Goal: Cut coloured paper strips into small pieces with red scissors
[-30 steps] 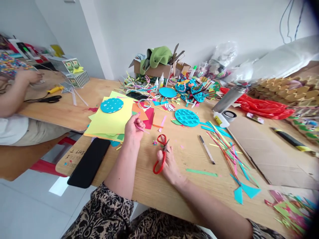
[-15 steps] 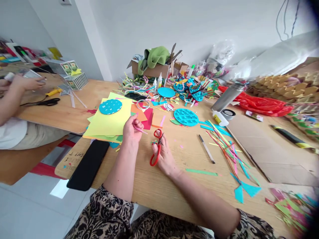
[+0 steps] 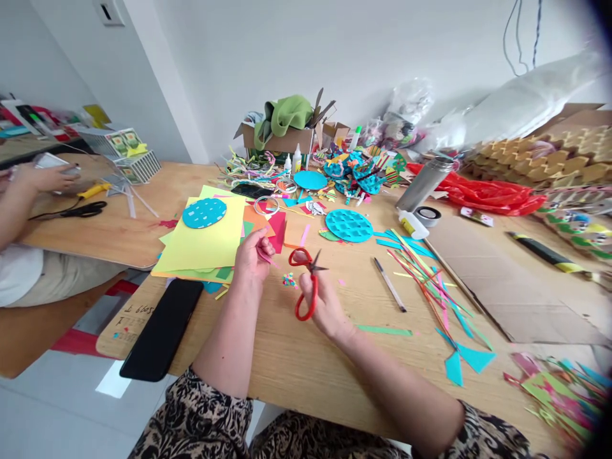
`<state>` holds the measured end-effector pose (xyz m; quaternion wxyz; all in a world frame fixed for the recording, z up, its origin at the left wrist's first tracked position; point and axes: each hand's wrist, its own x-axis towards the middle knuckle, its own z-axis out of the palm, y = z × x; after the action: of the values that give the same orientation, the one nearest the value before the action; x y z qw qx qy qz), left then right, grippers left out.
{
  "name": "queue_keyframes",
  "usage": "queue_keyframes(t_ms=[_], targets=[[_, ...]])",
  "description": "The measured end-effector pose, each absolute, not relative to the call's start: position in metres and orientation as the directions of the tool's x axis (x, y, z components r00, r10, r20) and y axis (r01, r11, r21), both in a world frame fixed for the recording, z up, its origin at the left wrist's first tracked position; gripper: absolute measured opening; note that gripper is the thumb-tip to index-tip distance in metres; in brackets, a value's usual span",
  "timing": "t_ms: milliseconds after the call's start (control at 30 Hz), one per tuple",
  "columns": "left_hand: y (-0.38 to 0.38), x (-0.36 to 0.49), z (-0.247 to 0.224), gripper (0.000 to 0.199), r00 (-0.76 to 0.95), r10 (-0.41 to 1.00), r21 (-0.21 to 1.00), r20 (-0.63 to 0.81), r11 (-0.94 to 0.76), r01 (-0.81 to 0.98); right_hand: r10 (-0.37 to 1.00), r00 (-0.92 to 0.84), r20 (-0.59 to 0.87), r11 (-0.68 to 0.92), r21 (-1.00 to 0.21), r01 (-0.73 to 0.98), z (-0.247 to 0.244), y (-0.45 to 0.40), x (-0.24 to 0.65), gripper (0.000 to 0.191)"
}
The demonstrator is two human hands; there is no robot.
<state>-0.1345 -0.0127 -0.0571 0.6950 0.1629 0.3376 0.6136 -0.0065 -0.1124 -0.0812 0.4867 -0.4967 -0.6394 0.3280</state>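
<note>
My left hand (image 3: 254, 256) is closed, pinching a thin pink paper strip (image 3: 266, 257) whose end sticks out to the right. My right hand (image 3: 323, 301) grips red-handled scissors (image 3: 308, 306), with the blades parted and pointing right, away from the strip. Tiny coloured paper bits (image 3: 289, 279) lie on the table between the hands. Left of my left hand is a stack of yellow paper (image 3: 205, 245), and a blue paper oval with light squares (image 3: 204, 213) rests on it. Beyond my right hand lies a blue oval with a lattice pattern (image 3: 349, 225).
A black phone (image 3: 162, 328) lies at the front left edge. To the right are a pen (image 3: 389, 285), coloured strips (image 3: 440, 287), a metal bottle (image 3: 424, 185) and a cardboard sheet (image 3: 516, 280). At far left, another person's hand (image 3: 45, 176) holds something pale near black scissors (image 3: 71, 210).
The scissors have turned and their blades have parted wider, now pointing right. My left hand still pinches the pink strip. The view has shifted slightly to the right.
</note>
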Motion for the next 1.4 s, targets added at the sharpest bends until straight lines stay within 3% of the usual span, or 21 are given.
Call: queue_keyframes(t_ms=[67,300,533,767,1067,1400], targets=[[-0.017,-0.126,-0.059,0.017,0.064,0.959,0.677,-0.277,0.242,-0.695,0.960,0.069,0.270,0.250,-0.944,0.216,-0.072,-0.113,0.010,0.040],[-0.036,-0.099,-0.060,0.020,0.234,0.933,0.739,-0.274,0.360,-0.570,0.939,0.311,0.145,0.118,-0.988,0.102,-0.051,-0.110,0.087,0.035],[-0.065,-0.053,-0.065,0.019,0.333,0.891,0.813,-0.308,0.428,-0.395,0.981,0.156,-0.115,-0.124,-0.991,0.047,-0.056,-0.116,0.106,0.033],[-0.083,-0.028,-0.077,0.016,0.353,0.904,0.892,-0.241,0.350,-0.287,0.985,0.067,-0.158,-0.154,-0.986,-0.059,-0.072,-0.117,0.107,0.032],[-0.092,-0.032,-0.076,0.018,0.311,0.905,0.908,-0.291,0.364,-0.210,0.989,0.040,-0.139,-0.141,-0.989,0.040,-0.072,-0.120,0.113,0.034],[-0.085,-0.042,-0.083,0.016,0.209,0.951,0.916,-0.228,0.282,-0.286,0.968,-0.193,-0.163,-0.056,-0.882,0.468,-0.073,-0.130,0.109,0.051]])
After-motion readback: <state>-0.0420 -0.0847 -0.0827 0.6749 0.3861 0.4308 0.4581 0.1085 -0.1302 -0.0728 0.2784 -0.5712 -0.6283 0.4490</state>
